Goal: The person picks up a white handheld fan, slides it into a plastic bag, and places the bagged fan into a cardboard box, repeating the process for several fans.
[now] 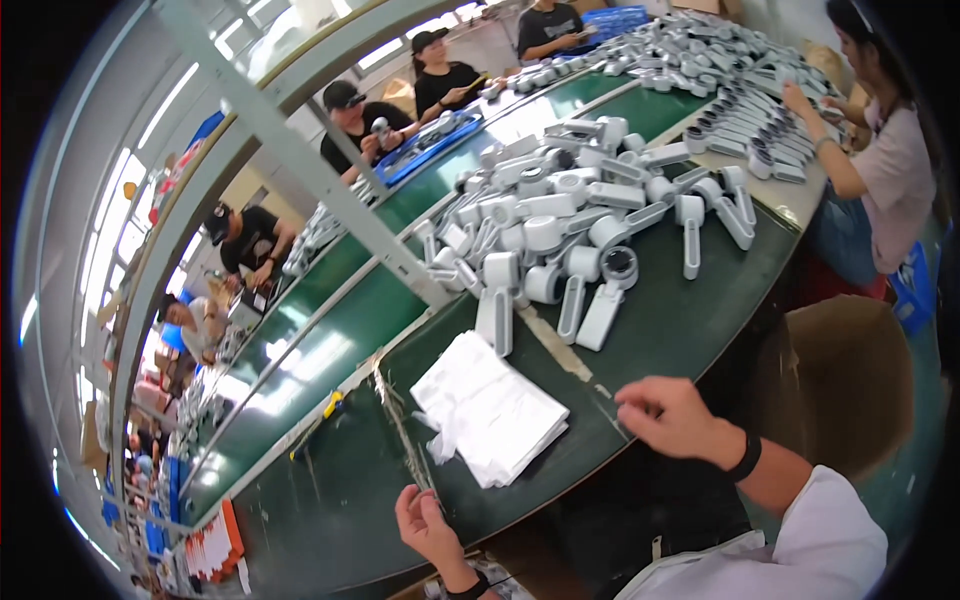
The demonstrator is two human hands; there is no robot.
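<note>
A stack of thin white plastic bags (pixel 490 410) lies on the dark green table between my hands, its left edge crumpled. My left hand (pixel 428 525) is at the table's near edge, below the stack. Its fingers are loosely bent and apart, with nothing seen in them. To the right of the stack, my right hand (pixel 672 415) hovers by the table edge, fingers half curled with a gap to the thumb, and it appears to hold nothing. Beyond the bags rises a heap of light grey handheld devices (pixel 545 235) with round heads and looped handles.
A yellow-handled cutter (pixel 333 404) lies at left, near a metal shelf post (pixel 330 190). An orange-edged box (pixel 215 545) sits at the far left end. An open cardboard box (pixel 845 380) stands at right. Co-workers sit across and at right, with a blue tray (pixel 430 150) opposite.
</note>
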